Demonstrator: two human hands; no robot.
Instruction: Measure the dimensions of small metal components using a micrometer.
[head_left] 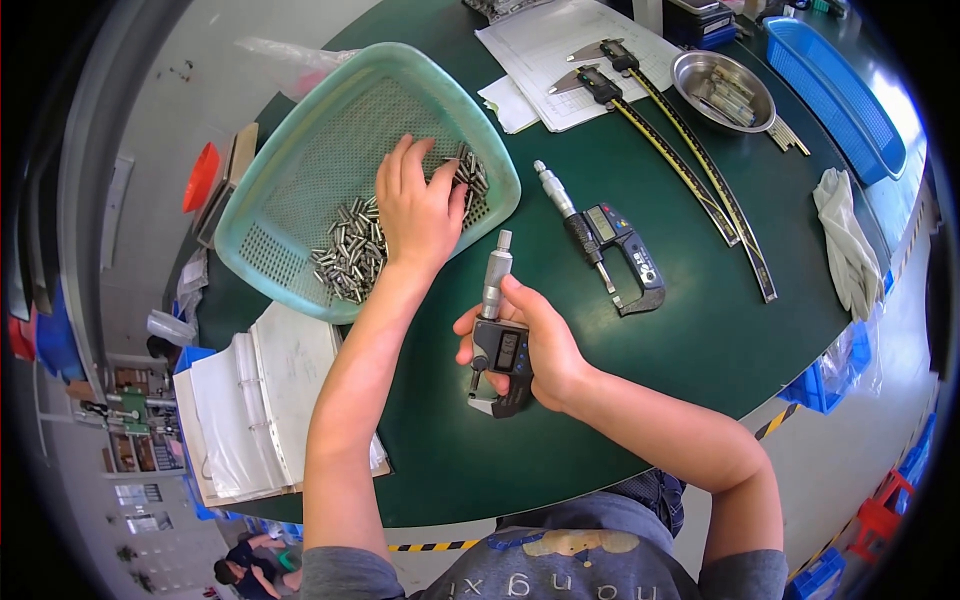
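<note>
The left hand is spread, fingers down, on the heap of small metal pins in the green basket at the desk's far left; whether a pin is pinched cannot be told. The right hand is closed around a micrometer, held upright above the desk. Pins could be scattered if several are lifted at once. The basket overhangs the desk edge and could be tipped by downward pressure. The micrometer could be dropped if the grip is slackened

I'm working at a factory inspection bench: micrometers, long calipers, a basket of small metal pins.
</note>
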